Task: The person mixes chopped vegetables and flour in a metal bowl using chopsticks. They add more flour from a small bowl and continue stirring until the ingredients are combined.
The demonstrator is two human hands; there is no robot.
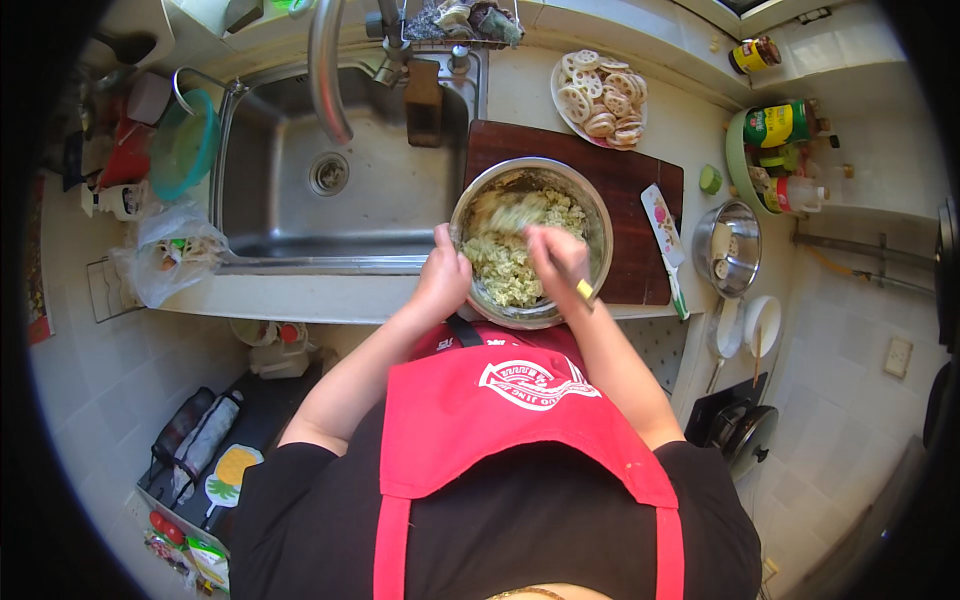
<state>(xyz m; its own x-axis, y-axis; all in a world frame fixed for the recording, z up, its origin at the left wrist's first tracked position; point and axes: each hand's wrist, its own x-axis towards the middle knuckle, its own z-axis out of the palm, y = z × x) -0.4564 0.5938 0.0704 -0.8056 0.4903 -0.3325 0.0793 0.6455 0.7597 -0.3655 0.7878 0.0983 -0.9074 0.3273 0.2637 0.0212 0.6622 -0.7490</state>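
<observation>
A stainless steel mixing bowl (598,262) rests partly on a dark red-brown cutting board (637,180), its near side overhanging the counter's front edge against my apron. Pale green, finely chopped filling (514,274) lies inside, blurred on its far left side. My left hand (444,271) grips the bowl's left rim, thumb up along the edge. Over the filling, my right hand (559,262) is closed around the handle of a utensil (583,290) with a yellow part near its end. The utensil's working end is too blurred to identify.
A plate of sliced lotus root (600,97) stands behind the board. A floral-bladed kitchen knife (662,225) lies at the board's right edge. Farther right are a small metal bowl (739,244) and a rack of bottles (739,161). Left are the sink (277,187) and a plastic bag (169,255).
</observation>
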